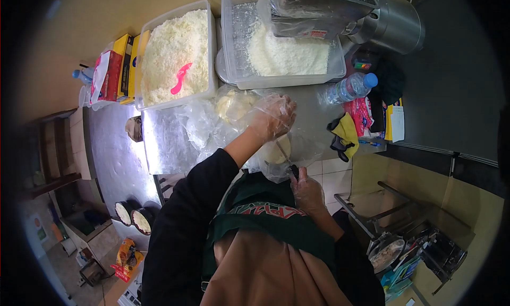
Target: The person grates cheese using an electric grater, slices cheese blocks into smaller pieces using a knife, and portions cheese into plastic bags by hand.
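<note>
My right hand, in a clear plastic glove, grips the black handle of a knife near the table's front edge. The knife's blade lies against a pale, cheese-like block that sits in or on clear plastic film. Just beyond the block is my left hand, also gloved in clear plastic. Its fingers curl down, and whatever they hold is hidden. Left of that hand, another pale yellow lump rests inside clear plastic, beside a crumpled clear bag.
Behind stand a tub of white shreds holding a pink scoop, and a second tub under a metal grating machine. A water bottle and a yellow-black cloth lie right. Filled round tins stand lower left.
</note>
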Tool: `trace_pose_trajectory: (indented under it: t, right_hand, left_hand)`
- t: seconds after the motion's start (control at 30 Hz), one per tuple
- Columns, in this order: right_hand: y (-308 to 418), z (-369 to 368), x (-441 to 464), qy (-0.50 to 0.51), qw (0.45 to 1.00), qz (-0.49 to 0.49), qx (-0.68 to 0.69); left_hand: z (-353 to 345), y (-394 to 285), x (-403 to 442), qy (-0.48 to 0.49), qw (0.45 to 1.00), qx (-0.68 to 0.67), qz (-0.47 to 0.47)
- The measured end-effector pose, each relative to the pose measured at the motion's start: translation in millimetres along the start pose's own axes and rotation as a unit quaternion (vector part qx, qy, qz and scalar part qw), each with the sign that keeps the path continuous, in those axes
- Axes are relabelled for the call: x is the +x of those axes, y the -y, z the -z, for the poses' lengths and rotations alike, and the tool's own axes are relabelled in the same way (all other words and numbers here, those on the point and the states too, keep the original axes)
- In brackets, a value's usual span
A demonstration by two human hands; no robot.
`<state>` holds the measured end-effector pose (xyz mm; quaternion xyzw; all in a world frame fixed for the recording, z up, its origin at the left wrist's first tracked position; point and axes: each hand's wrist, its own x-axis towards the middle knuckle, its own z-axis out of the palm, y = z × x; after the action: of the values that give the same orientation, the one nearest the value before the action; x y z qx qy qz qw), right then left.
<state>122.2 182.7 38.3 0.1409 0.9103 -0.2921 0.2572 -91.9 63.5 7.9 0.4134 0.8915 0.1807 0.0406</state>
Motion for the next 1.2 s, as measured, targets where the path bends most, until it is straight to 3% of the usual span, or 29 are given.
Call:
trace_pose_trajectory:
  t: [0.17, 0.23, 0.47, 0.7, 0.77, 0.8, 0.9, 1.0, 1.2]
  right_hand:
    - [-8, -17, 7, 0.005, 1.000, 0.009, -0.007]
    - [-11, -25, 12, 0.004, 1.000, 0.009, -0.013]
    - [-13, -39, 27, -0.002, 0.999, 0.031, 0.014]
    - [-25, -64, 54, 0.014, 0.997, 0.072, -0.020]
    - [-27, -62, 48, 0.008, 0.992, 0.126, -0.023]
    - [-28, -67, 49, 0.006, 0.996, 0.090, 0.004]
    - [-30, -66, 47, 0.011, 0.996, 0.085, -0.003]
    - [-12, -36, 36, 0.015, 0.999, 0.051, 0.001]
    - [-3, 17, 15, -0.041, 0.993, 0.112, -0.012]
  left_hand:
    - [-11, 6, -6, 0.030, 0.999, 0.003, 0.009]
    - [-13, 7, -7, -0.018, 1.000, 0.005, -0.019]
    - [-9, 14, -6, -0.003, 1.000, -0.019, -0.008]
    - [-68, 45, -28, -0.023, 1.000, 0.018, 0.012]
    - [-68, 47, -30, -0.021, 0.999, -0.050, -0.002]
    - [-58, 43, -30, -0.017, 0.998, -0.052, -0.004]
    - [10, 22, -32, -0.059, 0.979, -0.192, 0.026]
    - [48, 1, -67, -0.141, 0.964, -0.207, 0.091]
    - [29, -17, -146, -0.168, 0.923, -0.279, 0.207]
